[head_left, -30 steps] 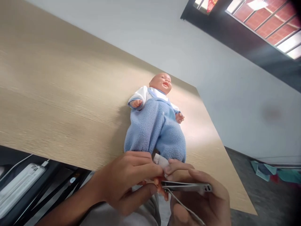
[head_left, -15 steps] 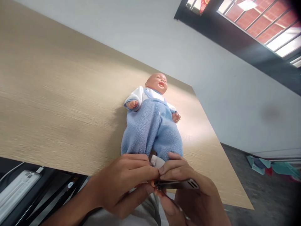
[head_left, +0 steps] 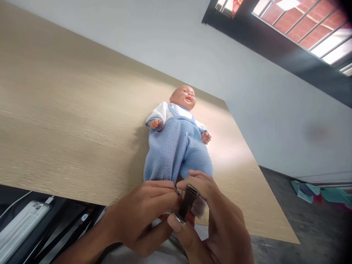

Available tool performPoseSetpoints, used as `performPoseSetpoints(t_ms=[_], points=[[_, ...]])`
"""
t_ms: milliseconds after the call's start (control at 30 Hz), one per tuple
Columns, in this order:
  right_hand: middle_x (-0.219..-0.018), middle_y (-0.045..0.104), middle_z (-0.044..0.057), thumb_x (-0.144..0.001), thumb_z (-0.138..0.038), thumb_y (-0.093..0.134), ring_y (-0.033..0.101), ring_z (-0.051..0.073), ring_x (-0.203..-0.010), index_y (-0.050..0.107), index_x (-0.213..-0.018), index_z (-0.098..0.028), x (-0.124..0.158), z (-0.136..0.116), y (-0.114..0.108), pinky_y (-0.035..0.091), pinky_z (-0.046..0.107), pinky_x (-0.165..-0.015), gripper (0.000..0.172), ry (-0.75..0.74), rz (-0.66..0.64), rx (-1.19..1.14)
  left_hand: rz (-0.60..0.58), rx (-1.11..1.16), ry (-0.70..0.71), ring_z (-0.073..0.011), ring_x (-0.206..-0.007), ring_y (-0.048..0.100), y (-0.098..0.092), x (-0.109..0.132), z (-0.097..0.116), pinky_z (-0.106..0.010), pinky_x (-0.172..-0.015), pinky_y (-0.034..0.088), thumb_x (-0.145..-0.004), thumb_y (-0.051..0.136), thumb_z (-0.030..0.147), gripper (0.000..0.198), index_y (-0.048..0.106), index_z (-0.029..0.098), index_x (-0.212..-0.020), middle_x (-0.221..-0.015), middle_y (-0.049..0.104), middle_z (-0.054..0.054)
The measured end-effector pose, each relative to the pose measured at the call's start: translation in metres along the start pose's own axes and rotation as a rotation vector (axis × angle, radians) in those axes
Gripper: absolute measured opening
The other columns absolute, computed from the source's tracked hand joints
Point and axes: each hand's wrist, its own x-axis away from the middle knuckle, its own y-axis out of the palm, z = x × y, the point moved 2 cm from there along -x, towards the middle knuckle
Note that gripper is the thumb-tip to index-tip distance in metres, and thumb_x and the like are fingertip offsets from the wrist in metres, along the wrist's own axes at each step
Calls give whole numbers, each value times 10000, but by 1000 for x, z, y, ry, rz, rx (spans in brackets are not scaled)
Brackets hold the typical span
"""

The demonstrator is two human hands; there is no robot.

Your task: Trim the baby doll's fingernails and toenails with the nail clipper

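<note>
A baby doll (head_left: 178, 141) in a blue fleece suit with white sleeves lies on its back on a light wooden table (head_left: 68, 121), head away from me. My left hand (head_left: 140, 218) is closed around the doll's foot at the table's near edge; the foot itself is mostly hidden. My right hand (head_left: 217, 220) pinches a metal nail clipper (head_left: 187, 201), which stands nearly on end, its lower tip by the hidden foot. A white sock edge (head_left: 199, 207) peeks between my fingers.
A white power bank (head_left: 20, 223) with a cable lies on a dark shelf under the table at lower left. A grey wall rises behind the table. Dark floor lies to the right, with coloured cloth (head_left: 319, 192) on it.
My right hand has turned the nail clipper from lying level to nearly upright and shifted it left toward the foot. My left hand keeps its hold.
</note>
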Motion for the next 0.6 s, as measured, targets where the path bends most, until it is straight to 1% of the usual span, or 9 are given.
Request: performPoseSetpoints(t_ms=[67, 100, 200, 300, 367, 433, 500, 567, 600], points=[[-771, 587, -35, -909, -259, 624, 599, 147, -743, 550, -1023, -236, -4, -3, 2, 512, 322, -853, 138, -19, -35, 7, 24, -11, 14, -140, -805, 633, 0, 0, 0, -259, -787, 535, -818, 457, 75, 176, 565, 163, -926, -878, 689, -37], [-777, 583, -30, -908, -233, 611, 586, 146, -749, 548, -1007, -225, -6, -5, 3, 503, 333, -868, 117, -15, -47, 16, 38, -21, 21, -139, -801, 634, 0, 0, 0, -254, -786, 537, -813, 463, 75, 167, 564, 163, -913, -865, 685, -35], [-832, 600, -8, -889, -201, 607, 563, 159, -796, 550, -1005, -199, -9, -9, 7, 475, 392, -929, 129, 15, -100, 42, 58, -18, 17, -141, -786, 644, 1, 2, -1, -247, -764, 539, -808, 490, 94, 154, 580, 175, -902, -833, 681, -21], [-867, 616, 10, -895, -203, 602, 560, 178, -827, 555, -1029, -193, -9, -10, 11, 464, 427, -943, 142, 18, -154, 42, 51, 15, -1, -138, -809, 663, 2, 2, -1, -237, -783, 534, -811, 503, 103, 171, 593, 188, -930, -856, 702, -8], [-874, 625, 12, -911, -194, 583, 568, 180, -833, 561, -1030, -198, -7, -9, 12, 468, 426, -943, 121, 12, -166, 37, 55, -10, -5, -134, -793, 658, 2, 2, -1, -229, -765, 524, -816, 507, 105, 154, 584, 189, -920, -834, 695, -4], [-912, 640, 15, -920, -220, 587, 595, 180, -850, 568, -1066, -216, -2, -5, 11, 498, 390, -896, 148, 41, -116, -1, 47, -58, -31, -140, -764, 639, 1, 3, -1, -233, -729, 512, -826, 519, 113, 123, 579, 182, -908, -810, 679, -14], [-947, 641, 16, -927, -303, 610, 624, 171, -833, 565, -1160, -240, 5, 2, 8, 538, 325, -780, 245, 129, 3, -100, 21, -94, -73, -150, -755, 620, -1, 4, -1, -244, -707, 504, -844, 541, 126, 85, 583, 173, -900, -805, 664, -31], [-891, 616, 5, -937, -387, 612, 617, 137, -715, 547, -1236, -241, 13, 9, 5, 531, 250, -609, 339, 205, 148, -243, -38, -116, -107, -163, -782, 607, -3, 5, 0, -266, -735, 512, -852, 598, 162, 92, 601, 168, -944, -821, 652, -39], [-851, 600, -5, -944, -409, 604, 598, 119, -652, 543, -1248, -233, 16, 12, 3, 510, 224, -545, 356, 223, 198, -301, -78, -129, -118, -169, -804, 600, -4, 6, 1, -279, -762, 520, -845, 638, 180, 145, 609, 170, -987, -827, 644, -34]])
